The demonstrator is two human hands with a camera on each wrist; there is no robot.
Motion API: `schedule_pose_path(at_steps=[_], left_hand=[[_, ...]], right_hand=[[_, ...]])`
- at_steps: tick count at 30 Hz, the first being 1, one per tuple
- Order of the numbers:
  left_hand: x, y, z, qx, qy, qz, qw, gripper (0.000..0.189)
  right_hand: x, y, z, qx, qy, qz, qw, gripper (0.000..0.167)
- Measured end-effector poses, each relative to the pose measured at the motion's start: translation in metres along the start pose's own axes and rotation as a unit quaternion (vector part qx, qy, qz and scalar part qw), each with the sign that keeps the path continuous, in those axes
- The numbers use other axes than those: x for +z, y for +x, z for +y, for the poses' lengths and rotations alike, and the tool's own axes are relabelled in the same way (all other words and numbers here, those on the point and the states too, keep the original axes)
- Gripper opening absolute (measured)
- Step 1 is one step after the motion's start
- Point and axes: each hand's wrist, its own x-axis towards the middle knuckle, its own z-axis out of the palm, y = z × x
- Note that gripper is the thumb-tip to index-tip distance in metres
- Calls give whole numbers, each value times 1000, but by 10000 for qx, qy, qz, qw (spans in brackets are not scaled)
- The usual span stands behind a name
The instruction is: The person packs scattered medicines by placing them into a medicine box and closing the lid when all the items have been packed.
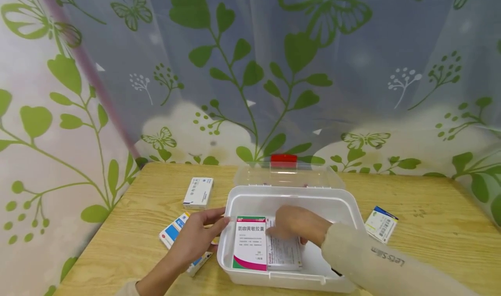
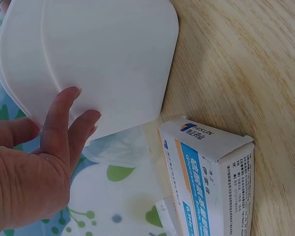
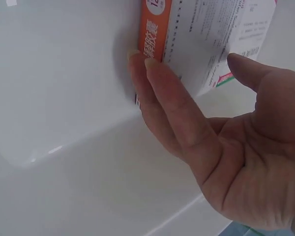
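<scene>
A white plastic storage box (image 1: 250, 277) stands on the table. Inside, a medicine box with green and magenta bands (image 1: 250, 243) lies at the left. Against its right side is a printed white medicine box (image 1: 285, 257) with an orange side, seen in the right wrist view. My right hand (image 1: 295, 224) reaches into the storage box and holds this second medicine box, fingers along the orange side (image 3: 151, 34) and thumb across its printed face. My left hand (image 1: 197, 235) grips the storage box's left rim, thumb at the edge and fingers against the outer wall (image 2: 113, 59).
Left of the storage box lie a white medicine box (image 1: 198, 193) and a blue-and-white one (image 1: 172, 230), partly behind my left hand. Another medicine box (image 1: 381, 224) lies at the right. The clear lid (image 1: 250, 174) with its red latch (image 1: 283, 159) is folded back toward the patterned curtain (image 1: 352, 82).
</scene>
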Motion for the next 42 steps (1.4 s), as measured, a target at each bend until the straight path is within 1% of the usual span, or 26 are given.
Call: schedule_pose_path(at_steps=[3, 5, 8, 10, 12, 13, 15, 16, 18, 19, 20, 22, 23, 27, 30, 32, 34, 38, 40, 42], left_hand=[[1, 0, 2, -13, 59, 42, 10000, 46], [1, 0, 3, -6, 135, 72, 9999, 46], [2, 1, 3, 3, 148, 65, 9999, 45], [3, 1, 3, -12, 135, 56, 9999, 45], [4, 0, 3, -33, 80, 50, 10000, 44], [4, 0, 3, -45, 61, 66, 9999, 44], [6, 0, 2, -76, 43, 87, 9999, 44], [6, -1, 2, -98, 39, 98, 9999, 44], [7, -2, 1, -125, 27, 123, 9998, 44], [7, -2, 1, -141, 33, 145, 9998, 44], [7, -2, 1, -151, 26, 158, 9998, 44], [7, -2, 1, -171, 26, 209, 9996, 44], [7, -1, 1, -181, 36, 235, 9996, 43], [9, 1, 2, -230, 54, 296, 9993, 42], [8, 1, 2, -247, 20, 293, 9993, 41], [8, 0, 2, -252, 23, 298, 9992, 42], [7, 0, 1, -274, 0, 292, 9992, 42], [7, 1, -1, -317, -34, 302, 9990, 42], [7, 2, -2, -321, -45, 311, 9990, 42], [8, 3, -2, -321, -46, 312, 9990, 42]], right_hand=[[-4, 0, 2, -84, -97, -17, 9999, 42], [-10, -3, 3, -222, -222, 16, 9995, 41], [-23, -12, 6, -596, -452, 156, 9971, 40], [-37, -23, 11, -1070, -549, 187, 9926, 38], [-57, -36, 21, -1690, -576, 165, 9838, 39], [-68, -43, 28, -2049, -481, 126, 9775, 40], [-91, -58, 46, -2730, -314, 85, 9615, 43], [-102, -64, 57, -2993, -272, 128, 9537, 47], [-118, -75, 81, -3220, -98, 285, 9463, 49], [-124, -79, 93, -3219, -22, 384, 9460, 50], [-128, -81, 106, -3148, 0, 504, 9478, 51], [-132, -79, 132, -3005, 33, 721, 9510, 49], [-131, -77, 145, -2914, 73, 769, 9535, 48], [-120, -63, 192, -2700, 47, 973, 9579, 42], [-105, -54, 220, -2580, -169, 1178, 9588, 39], [-96, -50, 234, -2592, -293, 1288, 9567, 41], [-86, -46, 246, -2602, -417, 1329, 9555, 46], [-66, -40, 261, -2649, -299, 1103, 9575, 64], [-56, -36, 266, -2603, -156, 953, 9607, 71], [-45, -32, 269, -2619, -21, 869, 9612, 76]])
